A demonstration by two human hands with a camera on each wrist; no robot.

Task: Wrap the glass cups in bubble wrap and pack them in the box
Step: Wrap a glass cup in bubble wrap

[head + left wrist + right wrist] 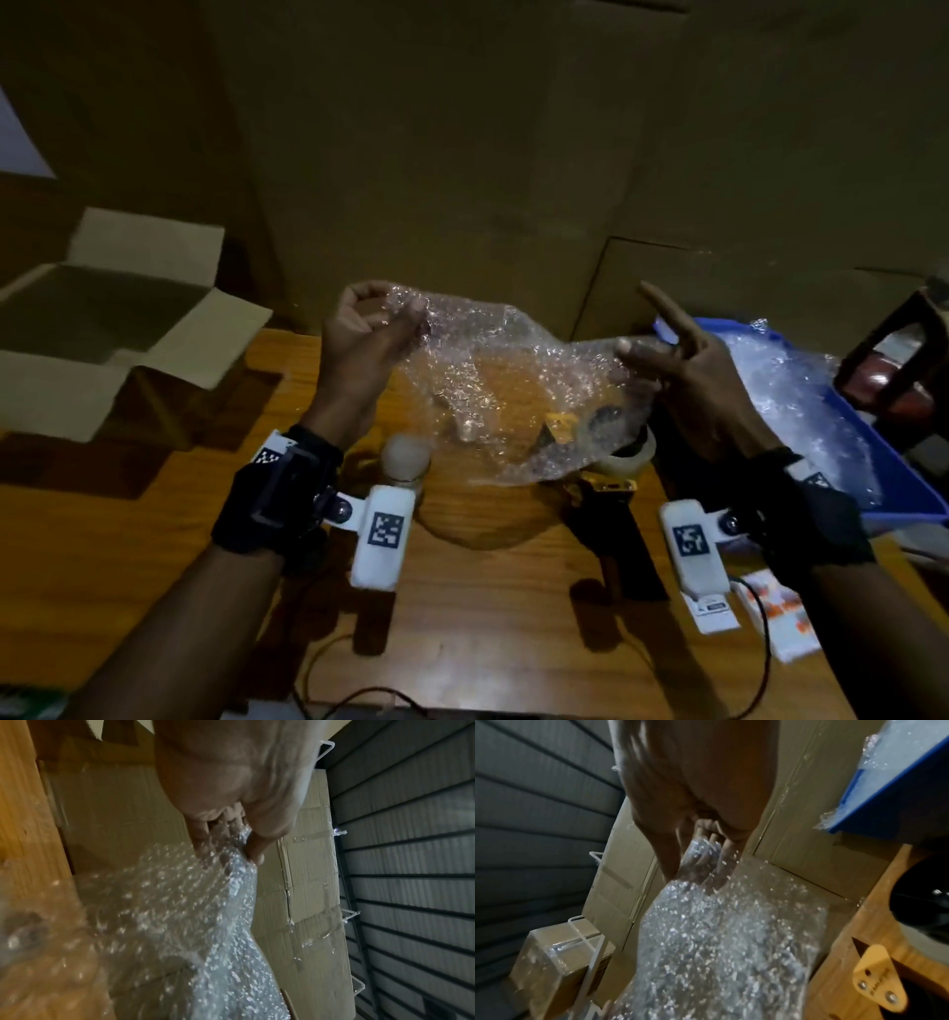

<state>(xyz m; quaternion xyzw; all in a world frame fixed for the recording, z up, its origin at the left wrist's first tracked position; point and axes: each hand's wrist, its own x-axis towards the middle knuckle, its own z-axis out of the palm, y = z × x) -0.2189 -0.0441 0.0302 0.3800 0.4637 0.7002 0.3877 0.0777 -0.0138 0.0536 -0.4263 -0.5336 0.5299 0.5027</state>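
Observation:
A clear sheet of bubble wrap (503,370) hangs stretched between my two hands above the wooden table (488,591). My left hand (395,308) pinches its upper left corner between thumb and fingers; the left wrist view shows the wrap (205,923) trailing down from those fingers (253,850). My right hand (642,349) pinches the right edge, index finger pointing up; in the right wrist view the wrap (718,943) lies over its fingers (706,860). A blurred glass cup (405,460) stands on the table below my left hand. The open cardboard box (61,395) sits at the left.
A black and yellow tape dispenser (611,493) lies on the table under the wrap's right side. At the right, a blue tray (893,478) holds more bubble wrap. Tall cardboard boxes (462,154) stand close behind the table. A small orange-and-white packet (780,616) lies near the front right.

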